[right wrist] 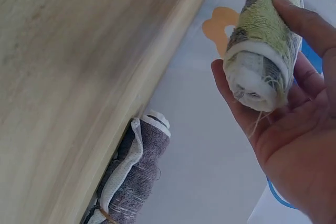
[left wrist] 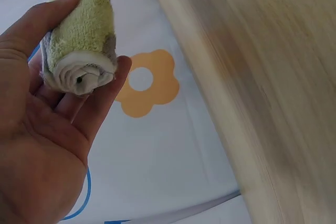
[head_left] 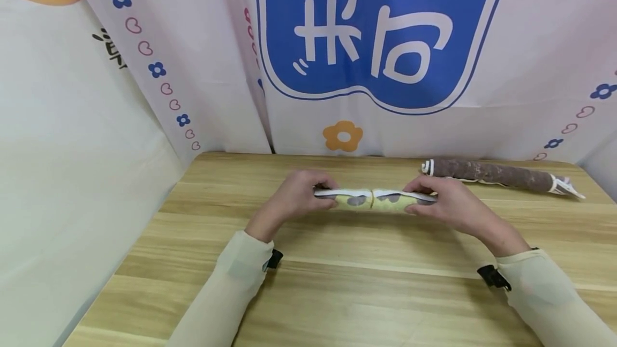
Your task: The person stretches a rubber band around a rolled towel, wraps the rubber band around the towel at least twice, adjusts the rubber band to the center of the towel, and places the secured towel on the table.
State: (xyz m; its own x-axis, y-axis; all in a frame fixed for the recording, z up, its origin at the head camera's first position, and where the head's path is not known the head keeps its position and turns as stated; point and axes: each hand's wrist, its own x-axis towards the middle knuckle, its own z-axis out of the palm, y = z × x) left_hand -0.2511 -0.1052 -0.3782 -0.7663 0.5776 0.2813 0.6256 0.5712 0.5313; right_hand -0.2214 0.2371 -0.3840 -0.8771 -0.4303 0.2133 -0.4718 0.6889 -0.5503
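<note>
A yellow-green towel with grey patches point(head_left: 394, 205) is rolled into a cylinder, with a thin tan band round its middle and a white edge along the top. My left hand point(head_left: 295, 197) grips its left end between thumb and fingers. At the right end, my right hand point(head_left: 453, 203) holds it the same way. In the left wrist view, the spiral end of the rolled towel point(left wrist: 84, 24) shows above the palm. Loose white threads hang from the other end of the towel point(right wrist: 265, 24) in the right wrist view.
A brown rolled towel point(head_left: 496, 172) with white edges lies at the back right of the wooden table point(head_left: 347, 283), just beyond my right hand. Behind the table hangs a white printed cloth point(head_left: 217, 68) with a blue sign and an orange flower.
</note>
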